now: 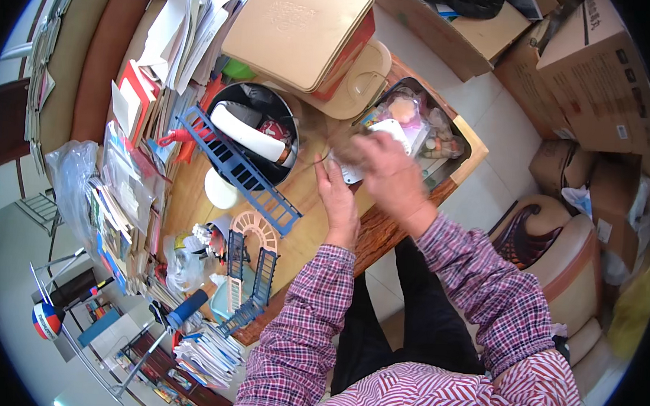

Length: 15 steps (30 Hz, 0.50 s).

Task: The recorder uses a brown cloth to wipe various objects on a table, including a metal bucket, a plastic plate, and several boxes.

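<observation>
My left hand is raised over the front edge of the wooden table, thumb and forefinger pointing up. What its fingers grip is unclear. Close against the thumb is a white panel with small holes. My right hand is blurred, its fingers curled at a brownish, soft-looking object, too smeared to name. Behind that hand another white perforated part shows over a dark tray; whether both white parts are one piece is hidden. Bagged small items lie in the tray.
A black bin holds a white curved part. Across its rim leans a blue toy ladder. Toy track pieces stand at the near left. A large beige-lidded box and stacked papers occupy the back. Cardboard boxes are at right.
</observation>
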Each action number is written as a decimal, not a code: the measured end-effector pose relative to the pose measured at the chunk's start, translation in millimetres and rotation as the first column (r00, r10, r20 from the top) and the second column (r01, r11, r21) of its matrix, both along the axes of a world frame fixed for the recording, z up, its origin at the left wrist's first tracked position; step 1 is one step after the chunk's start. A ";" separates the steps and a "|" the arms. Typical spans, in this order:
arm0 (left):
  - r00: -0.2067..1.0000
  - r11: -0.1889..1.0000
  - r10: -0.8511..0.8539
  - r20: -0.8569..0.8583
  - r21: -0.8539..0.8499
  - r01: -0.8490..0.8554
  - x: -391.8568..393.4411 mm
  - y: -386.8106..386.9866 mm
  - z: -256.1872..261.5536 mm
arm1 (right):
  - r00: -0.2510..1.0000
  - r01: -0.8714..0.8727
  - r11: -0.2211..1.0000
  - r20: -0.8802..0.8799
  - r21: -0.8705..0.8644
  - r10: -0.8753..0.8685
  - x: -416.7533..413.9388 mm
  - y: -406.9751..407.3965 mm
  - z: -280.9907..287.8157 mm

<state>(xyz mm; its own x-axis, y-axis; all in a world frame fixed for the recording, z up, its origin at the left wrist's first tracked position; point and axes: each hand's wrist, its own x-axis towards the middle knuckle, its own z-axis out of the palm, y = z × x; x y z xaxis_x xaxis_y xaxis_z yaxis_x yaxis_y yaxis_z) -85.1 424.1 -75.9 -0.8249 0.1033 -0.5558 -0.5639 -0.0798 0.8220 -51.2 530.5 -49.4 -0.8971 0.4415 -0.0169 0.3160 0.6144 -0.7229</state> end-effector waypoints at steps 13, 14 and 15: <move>1.000 0.983 -0.003 -0.003 0.181 0.004 -2.6 -7.7 -8.5 | 0.994 -0.101 0.995 -0.043 0.017 0.102 9.4 -18.3 9.7; 0.999 0.997 -0.006 0.034 0.071 0.004 0.3 -2.8 -2.0 | 0.994 -0.104 0.994 -0.015 0.022 0.105 10.1 -2.3 5.9; 0.999 0.997 -0.005 0.037 0.076 0.003 3.0 2.7 1.7 | 0.998 -0.059 0.998 0.005 0.036 0.058 10.1 13.3 3.3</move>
